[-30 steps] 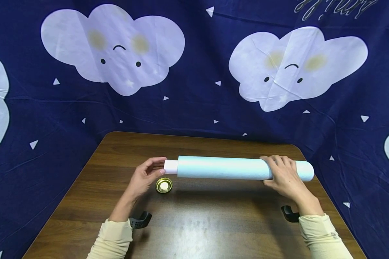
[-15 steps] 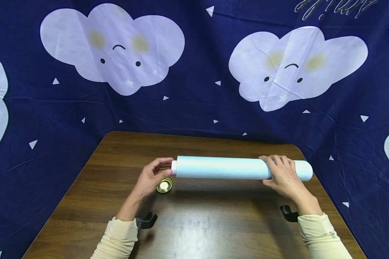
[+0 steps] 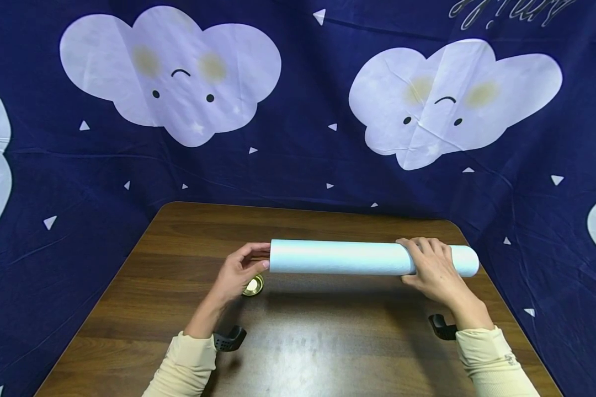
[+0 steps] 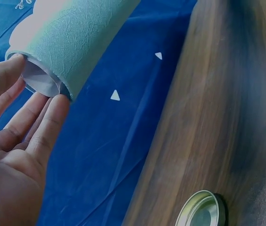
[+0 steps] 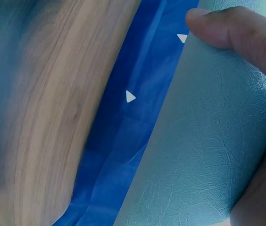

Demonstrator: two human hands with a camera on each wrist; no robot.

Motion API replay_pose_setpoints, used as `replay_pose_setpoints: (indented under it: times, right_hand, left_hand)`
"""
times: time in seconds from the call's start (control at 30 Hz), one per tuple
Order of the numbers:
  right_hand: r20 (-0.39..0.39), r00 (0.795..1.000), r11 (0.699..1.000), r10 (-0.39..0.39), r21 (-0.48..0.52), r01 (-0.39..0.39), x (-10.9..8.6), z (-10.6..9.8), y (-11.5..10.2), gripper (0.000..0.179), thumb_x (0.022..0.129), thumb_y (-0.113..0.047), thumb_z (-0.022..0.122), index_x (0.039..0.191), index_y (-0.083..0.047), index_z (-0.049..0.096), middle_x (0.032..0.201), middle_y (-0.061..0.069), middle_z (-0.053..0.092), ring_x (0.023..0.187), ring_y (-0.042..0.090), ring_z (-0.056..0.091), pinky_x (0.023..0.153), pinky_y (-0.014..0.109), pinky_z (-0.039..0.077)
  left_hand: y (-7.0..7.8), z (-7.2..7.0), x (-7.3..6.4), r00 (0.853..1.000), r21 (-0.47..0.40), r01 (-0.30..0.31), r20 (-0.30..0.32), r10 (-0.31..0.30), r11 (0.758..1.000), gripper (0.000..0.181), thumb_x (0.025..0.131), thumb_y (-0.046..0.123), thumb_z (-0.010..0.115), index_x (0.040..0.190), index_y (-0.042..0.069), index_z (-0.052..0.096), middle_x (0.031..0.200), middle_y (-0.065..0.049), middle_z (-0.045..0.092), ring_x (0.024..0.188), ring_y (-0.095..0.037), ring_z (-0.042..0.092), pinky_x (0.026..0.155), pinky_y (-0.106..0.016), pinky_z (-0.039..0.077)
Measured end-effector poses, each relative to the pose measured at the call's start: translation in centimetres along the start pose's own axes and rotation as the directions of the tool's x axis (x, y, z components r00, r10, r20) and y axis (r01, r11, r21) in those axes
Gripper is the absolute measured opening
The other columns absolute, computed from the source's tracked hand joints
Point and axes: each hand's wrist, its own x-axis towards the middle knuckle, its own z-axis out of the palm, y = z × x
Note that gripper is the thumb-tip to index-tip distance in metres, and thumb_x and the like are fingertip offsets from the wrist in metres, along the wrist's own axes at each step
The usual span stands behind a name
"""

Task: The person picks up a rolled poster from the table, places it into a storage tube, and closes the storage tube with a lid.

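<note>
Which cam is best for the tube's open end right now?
Left wrist: it looks into the open end, showing a white piece inside and the left hand's fingertips at the rim. Head shows that end side-on, interior hidden. Right wrist shows only the tube's body in the right hand.

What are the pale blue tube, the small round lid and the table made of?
The tube: probably cardboard covered in textured paper or leatherette, since fine wrinkles show on it. The lid: likely metal, gold-toned with bright reflections. The table: wood or wood-look laminate; grain and a soft sheen show.
</note>
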Motion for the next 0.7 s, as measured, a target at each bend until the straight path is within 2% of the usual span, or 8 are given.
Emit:
replay_pose_setpoints:
  times: [0.13, 0.4, 0.57, 0.7]
  right_hand:
    - [0.004, 1.000, 1.000, 0.006, -0.006, -0.006, -0.01, -0.08, -0.08, 0.078, 0.055, -0.018, 0.086, 0.125, -0.011, 0.051, 0.107, 0.017, 0.058, 0.100, 0.042, 0.049, 0.088, 0.058, 0.032]
    - [0.014, 1.000, 1.000, 0.008, -0.003, -0.008, -0.14, -0.12, -0.15, 0.078, 0.055, -0.017, 0.085, 0.125, -0.012, 0.049, 0.107, 0.018, 0.058, 0.101, 0.043, 0.048, 0.088, 0.059, 0.031]
    - [0.010, 1.000, 1.000, 0.004, -0.003, -0.004, -0.29, -0.06, 0.02, 0.079, 0.055, -0.018, 0.085, 0.125, -0.012, 0.049, 0.108, 0.017, 0.057, 0.101, 0.042, 0.048, 0.088, 0.059, 0.031]
    - [0.001, 1.000, 1.000, -0.002, -0.004, 0.002, -0.37, -0.02, 0.12, 0.079, 0.055, -0.019, 0.084, 0.125, -0.012, 0.049, 0.107, 0.017, 0.057, 0.100, 0.042, 0.047, 0.087, 0.059, 0.031]
  left_hand:
    - [0.00, 0.08, 0.03, 1.000, 0.008, 0.012, -0.007, -0.012, 1.000, 0.038, 0.087, 0.003, 0.064, 0.122, -0.006, 0.055, 0.117, -0.029, 0.059, 0.099, -0.001, 0.060, 0.081, -0.017, 0.052]
    - [-0.04, 0.36, -0.12, 0.999, 0.046, -0.019, -0.025, 0.020, 0.999, 0.036, 0.087, 0.008, 0.064, 0.120, -0.006, 0.056, 0.115, -0.027, 0.062, 0.098, -0.001, 0.061, 0.078, -0.017, 0.053]
    - [0.13, 0.40, -0.11, 0.999, 0.056, 0.036, -0.027, -0.035, 0.998, 0.036, 0.088, 0.007, 0.064, 0.121, -0.003, 0.057, 0.119, -0.026, 0.061, 0.100, 0.001, 0.060, 0.080, -0.016, 0.052]
    - [0.26, 0.51, -0.10, 0.998, 0.051, 0.058, -0.031, -0.056, 0.997, 0.036, 0.088, 0.005, 0.063, 0.122, -0.003, 0.056, 0.120, -0.026, 0.060, 0.100, 0.000, 0.059, 0.081, -0.017, 0.052]
